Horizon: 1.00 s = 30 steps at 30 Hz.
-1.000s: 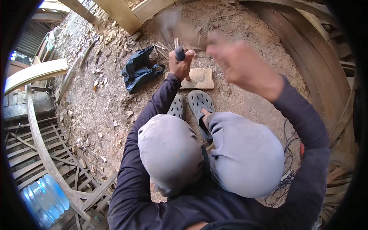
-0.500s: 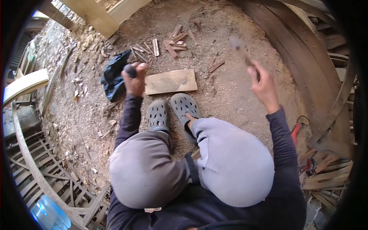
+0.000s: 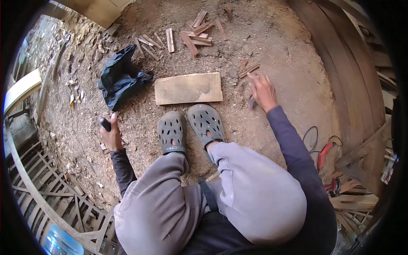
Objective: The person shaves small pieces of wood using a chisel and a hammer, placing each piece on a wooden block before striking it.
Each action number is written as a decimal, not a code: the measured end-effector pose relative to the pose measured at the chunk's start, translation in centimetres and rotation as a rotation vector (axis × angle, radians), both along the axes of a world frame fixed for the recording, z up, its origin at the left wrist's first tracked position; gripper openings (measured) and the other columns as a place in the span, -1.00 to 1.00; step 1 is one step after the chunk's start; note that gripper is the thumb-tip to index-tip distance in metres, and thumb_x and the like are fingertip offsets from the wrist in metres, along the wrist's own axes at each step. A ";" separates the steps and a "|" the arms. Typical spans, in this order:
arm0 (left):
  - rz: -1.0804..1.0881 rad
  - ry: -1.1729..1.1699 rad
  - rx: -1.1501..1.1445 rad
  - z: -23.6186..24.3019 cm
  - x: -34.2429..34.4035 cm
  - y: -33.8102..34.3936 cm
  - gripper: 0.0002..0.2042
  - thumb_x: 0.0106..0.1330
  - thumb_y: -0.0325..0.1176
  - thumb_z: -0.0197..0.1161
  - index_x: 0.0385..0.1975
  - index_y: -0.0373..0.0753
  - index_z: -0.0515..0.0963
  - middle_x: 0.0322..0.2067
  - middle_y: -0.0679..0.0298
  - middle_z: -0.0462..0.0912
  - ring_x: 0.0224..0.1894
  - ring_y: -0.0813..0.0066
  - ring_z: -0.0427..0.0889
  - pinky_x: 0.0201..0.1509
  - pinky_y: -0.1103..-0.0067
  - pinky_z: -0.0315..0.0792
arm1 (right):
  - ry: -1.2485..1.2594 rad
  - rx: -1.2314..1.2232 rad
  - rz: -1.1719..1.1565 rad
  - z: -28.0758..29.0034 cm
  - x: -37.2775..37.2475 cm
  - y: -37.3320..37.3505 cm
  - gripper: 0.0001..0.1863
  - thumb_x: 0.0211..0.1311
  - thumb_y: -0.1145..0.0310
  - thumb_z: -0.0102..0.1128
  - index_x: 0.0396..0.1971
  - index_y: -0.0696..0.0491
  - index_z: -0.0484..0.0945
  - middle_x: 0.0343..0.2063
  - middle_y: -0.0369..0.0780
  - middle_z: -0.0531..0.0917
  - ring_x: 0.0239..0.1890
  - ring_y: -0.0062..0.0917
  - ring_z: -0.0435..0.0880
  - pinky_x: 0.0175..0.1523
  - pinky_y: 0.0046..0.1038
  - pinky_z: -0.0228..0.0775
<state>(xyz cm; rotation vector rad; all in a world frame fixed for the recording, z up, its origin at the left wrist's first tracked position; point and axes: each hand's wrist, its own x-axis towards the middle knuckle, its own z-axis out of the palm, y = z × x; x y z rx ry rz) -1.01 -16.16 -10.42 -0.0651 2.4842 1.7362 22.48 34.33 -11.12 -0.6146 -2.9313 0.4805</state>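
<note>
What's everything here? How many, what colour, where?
Board: one, tan, centre
Bag: one, black, left of board
Sticks: many, reddish and pale, mostly beyond board
Unclear objects: two, red, right
Jug: one, blue, lower left
Slatted frame: one, grey, lower left
Timber: several, brown and pale, edges
Tool handle: one, black, left
Unclear part: one, grey, centre right
Shoes: two, grey, centre
Trousers: one pair, grey, below
Sleeves: two, dark, sides
Left hand: one, bare, gripping handle
Right hand: one, bare, beside sticks

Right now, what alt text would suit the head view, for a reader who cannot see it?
A person's left hand holds a rounded black handle; the right hand is near a thin reddish-brown wooden strip. Ahead of grey perforated clogs lies a pale rectangular wooden board, with a crumpled black plastic bag to its left.
</note>
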 end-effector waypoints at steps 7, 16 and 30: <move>0.057 0.047 -0.170 0.0 1.0 -2.3 -0.67 0.33 -0.28 0.33 -0.64 -0.14 0.40 -0.63 0.54 0.35 -0.56 0.75 0.23 -0.48 0.67 0.13 | -0.015 0.207 0.368 -3.0 -4.2 2.5 -0.61 0.02 0.53 0.27 -0.08 -0.07 0.60 0.00 -0.28 0.56 0.01 -0.36 0.52 0.07 -0.28 0.42; -0.577 -0.124 -0.133 4.8 0.3 9.2 -0.70 0.29 -0.18 0.36 -0.45 -0.33 0.58 -0.62 0.35 0.53 -0.52 0.67 0.42 -0.42 0.60 0.35 | 0.135 -1.069 -0.002 6.5 -14.4 -9.7 -0.52 0.26 0.36 0.29 0.14 0.12 0.40 -0.21 -0.12 0.70 -0.20 -0.51 0.73 -0.18 -0.52 0.64; -0.505 -0.276 0.176 5.8 2.3 15.3 -0.73 0.17 -0.31 0.49 -0.22 -0.36 0.69 -0.41 0.28 0.73 -0.38 0.68 0.62 -0.27 0.66 0.51 | 0.190 -1.725 0.008 8.2 -16.7 -14.8 -0.56 0.39 0.41 0.12 0.23 0.13 0.34 0.00 -0.07 0.62 -0.03 -0.44 0.69 -0.05 -0.54 0.62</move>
